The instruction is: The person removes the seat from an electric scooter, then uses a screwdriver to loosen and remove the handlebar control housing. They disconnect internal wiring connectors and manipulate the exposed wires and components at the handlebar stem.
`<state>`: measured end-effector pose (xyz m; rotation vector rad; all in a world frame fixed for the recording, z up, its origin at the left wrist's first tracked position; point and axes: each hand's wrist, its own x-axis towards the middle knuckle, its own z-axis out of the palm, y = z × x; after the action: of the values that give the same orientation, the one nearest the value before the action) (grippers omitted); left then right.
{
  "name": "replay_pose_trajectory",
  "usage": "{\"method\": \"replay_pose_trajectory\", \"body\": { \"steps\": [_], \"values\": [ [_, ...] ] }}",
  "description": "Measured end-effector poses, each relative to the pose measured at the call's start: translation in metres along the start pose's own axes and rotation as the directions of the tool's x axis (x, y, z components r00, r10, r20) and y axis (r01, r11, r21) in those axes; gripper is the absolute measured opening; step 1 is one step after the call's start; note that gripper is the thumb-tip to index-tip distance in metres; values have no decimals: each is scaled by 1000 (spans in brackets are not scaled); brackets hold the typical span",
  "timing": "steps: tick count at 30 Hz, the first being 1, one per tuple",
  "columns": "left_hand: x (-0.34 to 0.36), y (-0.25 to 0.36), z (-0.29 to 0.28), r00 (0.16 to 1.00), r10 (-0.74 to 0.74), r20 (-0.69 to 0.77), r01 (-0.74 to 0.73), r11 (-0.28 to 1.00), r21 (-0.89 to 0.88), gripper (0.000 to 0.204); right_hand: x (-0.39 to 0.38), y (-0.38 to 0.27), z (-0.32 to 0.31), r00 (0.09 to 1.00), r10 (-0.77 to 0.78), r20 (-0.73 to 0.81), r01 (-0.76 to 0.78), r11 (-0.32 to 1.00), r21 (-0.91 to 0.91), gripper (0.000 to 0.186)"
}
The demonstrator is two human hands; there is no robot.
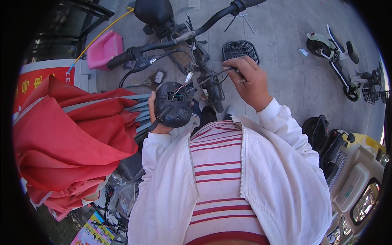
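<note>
My left hand (162,128) is wrapped round a black round housing (173,114), which looks like a scooter's headlight or display unit. Inside its opening a green circuit board (176,96) shows. Thin wires run from there to a white plug connector (189,77). My right hand (252,81) is raised to the right of it, thumb and fingers pinched on a thin dark cable (224,70). A small pale tip pokes out between these fingers; its kind is unclear. Beyond both hands stands the electric bike, with its handlebar (185,36) and exposed wiring.
A folded red canopy (81,134) fills the left side, its grey ribs close to my left hand. Farther off are a pink seat-like tub (105,50), a black wire basket (241,52) and a parked white scooter (337,61). At right stands a beige and yellow vehicle (353,183).
</note>
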<state>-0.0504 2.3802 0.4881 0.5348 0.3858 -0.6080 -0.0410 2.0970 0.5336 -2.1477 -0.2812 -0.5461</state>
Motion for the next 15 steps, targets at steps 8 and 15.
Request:
{"method": "replay_pose_trajectory", "body": {
  "steps": [8,15],
  "values": [
    [3,6,-21,973,131,-189,-86,969,231,66,-5,3,1,940,274,204,-319,917,239,16],
    [4,1,-39,957,283,-58,-259,930,261,62,10,-27,-10,970,-204,133,173,961,214,30]
  ]
}}
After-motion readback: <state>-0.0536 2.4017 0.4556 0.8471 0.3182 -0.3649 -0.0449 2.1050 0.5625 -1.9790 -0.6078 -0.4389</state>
